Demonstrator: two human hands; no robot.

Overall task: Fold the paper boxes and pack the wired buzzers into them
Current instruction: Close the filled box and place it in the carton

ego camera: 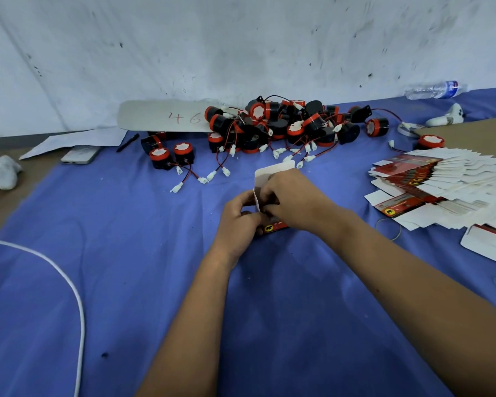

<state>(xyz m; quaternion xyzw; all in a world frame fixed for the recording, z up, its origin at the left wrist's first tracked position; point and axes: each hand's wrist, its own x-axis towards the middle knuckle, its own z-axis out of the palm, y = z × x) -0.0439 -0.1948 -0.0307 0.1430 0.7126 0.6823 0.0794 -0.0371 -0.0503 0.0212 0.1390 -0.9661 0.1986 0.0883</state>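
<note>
Both my hands work on one small red and white paper box over the middle of the blue cloth. My left hand grips its left side, next to a raised side flap. My right hand pinches the box from the right, with the white end flap standing up behind my fingers. A heap of black and red wired buzzers lies further back, their white plugs spilling toward me. Flat unfolded boxes fan out at the right.
A white cable curves across the blue cloth at the left. A phone, a pen and paper lie at the back left. A water bottle lies at the back right beside a white controller. A rubber band sits near the flat boxes.
</note>
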